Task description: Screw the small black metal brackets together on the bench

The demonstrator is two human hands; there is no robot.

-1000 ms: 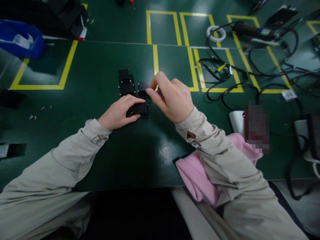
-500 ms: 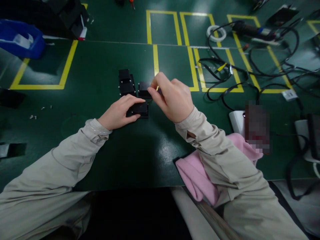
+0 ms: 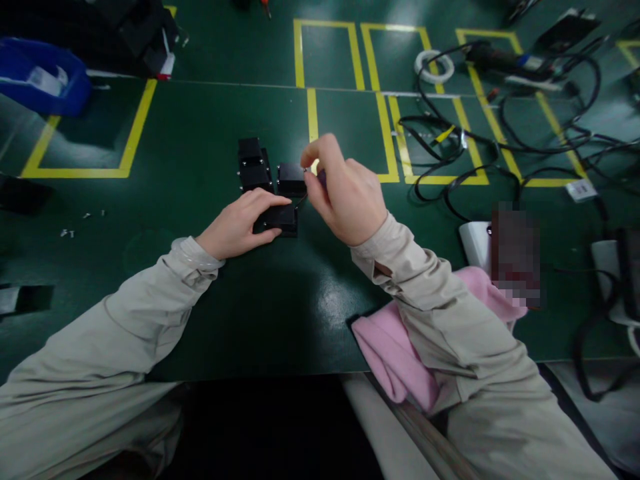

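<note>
A small black box (image 3: 281, 217) lies on the green table, with the thumb and fingers of my left hand (image 3: 239, 225) closed around its left part. My right hand (image 3: 347, 193) grips a screwdriver (image 3: 301, 199) whose thin shaft points down and left at the box's right end, where a small screw shows. Most of the handle is hidden in my fingers. Just beyond sits another black box (image 3: 291, 177), close to my right fingertips. Left of that, more black boxes (image 3: 254, 175) with shiny screws on their sides stand stacked together.
Loose screws (image 3: 67, 233) lie at the left. A blue bin (image 3: 45, 77) stands at the far left. Black cables (image 3: 445, 143) tangle across the right, near a roll of white tape (image 3: 434, 68). Pink cloth (image 3: 395, 347) lies under my right forearm at the table's edge.
My right hand's fingers have shifted and opened slightly around the screwdriver handle, with the index finger raised a little. My left hand and the box have stayed in place.
</note>
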